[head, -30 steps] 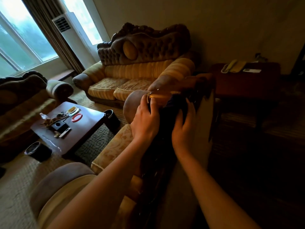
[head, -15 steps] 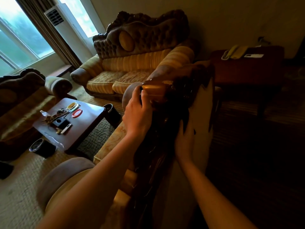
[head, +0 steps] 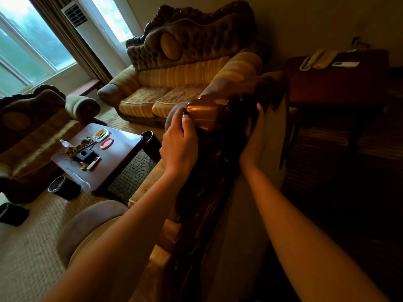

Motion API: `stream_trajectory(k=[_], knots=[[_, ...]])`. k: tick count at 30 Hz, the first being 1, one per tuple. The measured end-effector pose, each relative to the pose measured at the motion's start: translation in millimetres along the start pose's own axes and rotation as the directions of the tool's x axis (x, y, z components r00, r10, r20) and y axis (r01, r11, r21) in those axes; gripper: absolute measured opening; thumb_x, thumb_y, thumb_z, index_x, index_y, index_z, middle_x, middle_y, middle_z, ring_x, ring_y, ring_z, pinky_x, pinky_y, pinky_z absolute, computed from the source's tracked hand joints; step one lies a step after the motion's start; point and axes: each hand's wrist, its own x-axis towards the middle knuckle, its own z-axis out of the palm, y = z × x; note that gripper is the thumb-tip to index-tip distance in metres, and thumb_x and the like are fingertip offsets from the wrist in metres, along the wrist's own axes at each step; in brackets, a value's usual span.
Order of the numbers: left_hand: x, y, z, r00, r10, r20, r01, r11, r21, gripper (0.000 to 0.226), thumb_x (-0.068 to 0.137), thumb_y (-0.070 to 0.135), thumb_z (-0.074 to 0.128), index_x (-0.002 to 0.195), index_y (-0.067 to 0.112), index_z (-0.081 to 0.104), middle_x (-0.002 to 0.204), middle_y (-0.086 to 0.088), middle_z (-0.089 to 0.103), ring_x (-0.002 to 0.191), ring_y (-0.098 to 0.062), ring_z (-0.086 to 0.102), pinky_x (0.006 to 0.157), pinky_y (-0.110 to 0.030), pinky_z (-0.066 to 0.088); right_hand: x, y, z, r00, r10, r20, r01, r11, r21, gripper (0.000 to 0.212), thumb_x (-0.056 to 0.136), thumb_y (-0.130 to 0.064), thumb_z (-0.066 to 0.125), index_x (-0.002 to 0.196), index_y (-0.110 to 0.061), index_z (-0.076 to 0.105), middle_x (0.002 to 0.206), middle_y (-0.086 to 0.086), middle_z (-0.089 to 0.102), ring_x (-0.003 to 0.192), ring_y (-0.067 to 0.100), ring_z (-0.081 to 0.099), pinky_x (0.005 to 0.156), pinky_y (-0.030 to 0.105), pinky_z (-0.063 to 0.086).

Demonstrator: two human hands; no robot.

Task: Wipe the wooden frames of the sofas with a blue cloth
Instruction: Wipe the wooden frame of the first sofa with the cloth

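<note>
Fingers of the left hand [head: 177, 147] curl over the glossy carved dark wooden sofa frame [head: 209, 118] at its top edge, while the right hand [head: 254, 138] lies against its back edge, grip unclear; any blue cloth is too dark to make out.

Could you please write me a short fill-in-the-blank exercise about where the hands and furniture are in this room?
1. The left hand grips the carved wooden ____ of the near sofa.
2. The right hand rests on the ____ side of that sofa's backrest.
3. The red ring lies on the coffee ____.
4. The telephone sits on the dark side table to the ____.

Missing words: frame; rear; table; right
</note>
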Motion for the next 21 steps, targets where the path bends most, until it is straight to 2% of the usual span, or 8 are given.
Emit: stream_trajectory(k=[4, 7, 8, 10, 12, 17, 19, 21], knots=[[1.9, -1.0, 2.4, 1.000, 0.020, -0.020, -0.021, 1.000, -0.006, 0.053, 0.089, 0.048, 0.020, 0.130, 0.033, 0.050, 0.111, 0.001, 0.064, 0.105, -0.020, 0.057, 0.090, -0.043, 0.045, -23.8, 7.6, -3.0, 1.000, -0.020, 0.021, 0.020, 1.000, -0.010, 0.047, 0.101, -0.020, 0.040, 0.146, -0.014, 0.028, 0.147, -0.004, 0.034, 0.136, 0.006, 0.029, 0.115, 0.029, 0.026], [2.3, -0.2, 2.0, 1.000, 0.015, -0.020, -0.015, 1.000, -0.016, 0.057, 0.087, 0.048, 0.019, 0.132, 0.033, 0.050, 0.110, 0.002, 0.064, 0.105, -0.019, 0.057, 0.094, -0.044, 0.043, -62.2, 10.7, -16.4, 0.997, -0.020, 0.075, 0.019, 1.000, 0.015, 0.048, 0.099, -0.013, 0.043, 0.143, -0.023, 0.027, 0.135, -0.026, 0.032, 0.127, -0.012, 0.028, 0.103, 0.004, 0.026], [2.3, -0.1, 1.8, 1.000, 0.009, -0.022, -0.009, 1.000, -0.020, 0.058, 0.086, 0.048, 0.019, 0.132, 0.033, 0.051, 0.111, 0.001, 0.064, 0.106, -0.020, 0.056, 0.096, -0.045, 0.043, -78.3, 10.1, -19.8, 0.995, -0.020, 0.097, 0.018, 1.000, 0.022, 0.046, 0.099, -0.014, 0.042, 0.141, -0.026, 0.026, 0.134, -0.027, 0.032, 0.127, -0.012, 0.029, 0.101, 0.002, 0.027], [2.2, 0.5, 1.6, 1.000, -0.001, -0.025, 0.000, 1.000, -0.022, 0.060, 0.085, 0.048, 0.019, 0.133, 0.032, 0.051, 0.116, -0.001, 0.063, 0.110, -0.022, 0.055, 0.098, -0.046, 0.041, -108.2, 2.8, -21.3, 0.992, -0.043, 0.120, 0.040, 0.999, 0.026, 0.042, 0.099, -0.024, 0.041, 0.139, -0.030, 0.028, 0.139, -0.021, 0.036, 0.131, -0.005, 0.033, 0.104, 0.008, 0.031], [1.2, 1.3, 1.6, 1.000, -0.005, -0.029, 0.005, 1.000, -0.018, 0.060, 0.085, 0.048, 0.019, 0.133, 0.031, 0.051, 0.120, -0.002, 0.062, 0.114, -0.021, 0.054, 0.099, -0.044, 0.040, -126.2, -7.5, -17.1, 0.986, -0.092, 0.142, 0.092, 0.996, 0.007, 0.043, 0.098, -0.034, 0.038, 0.140, -0.031, 0.028, 0.146, -0.014, 0.033, 0.136, -0.001, 0.030, 0.106, 0.009, 0.028], [4.2, 0.7, 1.8, 1.000, -0.015, -0.027, 0.015, 1.000, -0.022, 0.061, 0.084, 0.048, 0.020, 0.134, 0.032, 0.050, 0.125, -0.003, 0.061, 0.117, -0.023, 0.052, 0.100, -0.043, 0.039, -95.0, -33.5, -2.7, 0.969, -0.216, 0.116, 0.223, 0.974, -0.047, 0.047, 0.098, -0.031, 0.036, 0.143, -0.016, 0.031, 0.151, 0.010, 0.031, 0.140, 0.013, 0.027, 0.109, 0.009, 0.022], [5.2, -0.5, 1.4, 1.000, -0.016, -0.021, 0.015, 0.999, -0.028, 0.061, 0.084, 0.047, 0.019, 0.134, 0.032, 0.050, 0.127, -0.003, 0.060, 0.118, -0.022, 0.051, 0.099, -0.042, 0.039, -64.5, -34.4, 1.5, 0.986, -0.159, 0.058, 0.162, 0.986, -0.047, 0.046, 0.099, -0.025, 0.037, 0.141, -0.008, 0.037, 0.147, 0.012, 0.037, 0.138, 0.020, 0.032, 0.111, 0.018, 0.024], [5.7, -1.7, 1.4, 1.000, -0.005, -0.013, 0.005, 0.999, -0.034, 0.060, 0.084, 0.046, 0.019, 0.132, 0.031, 0.051, 0.125, -0.002, 0.060, 0.117, -0.022, 0.051, 0.096, -0.041, 0.037, -37.5, -25.3, -0.2, 0.996, -0.085, 0.020, 0.086, 0.995, -0.045, 0.046, 0.097, -0.024, 0.037, 0.139, -0.005, 0.040, 0.144, 0.012, 0.042, 0.135, 0.019, 0.036, 0.110, 0.022, 0.026]])
